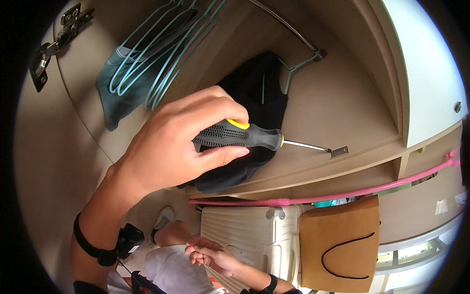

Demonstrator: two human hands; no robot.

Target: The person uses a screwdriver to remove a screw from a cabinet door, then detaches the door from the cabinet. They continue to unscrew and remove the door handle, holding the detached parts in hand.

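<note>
Inside a wooden wardrobe (342, 98), a screwdriver (245, 135) was gripped by the left hand (181, 142); the right hand (213, 257) was loosely curled, empty.

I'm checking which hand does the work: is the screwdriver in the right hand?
No, the left hand grips the screwdriver, while the right hand hangs low and empty.

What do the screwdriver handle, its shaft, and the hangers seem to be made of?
Screwdriver handle: probably black rubbery plastic, matte with dotted grip, yellow trim. Shaft: bare metal, thin and shiny. Hangers: likely coated wire, thin teal loops; core unseen.
</note>
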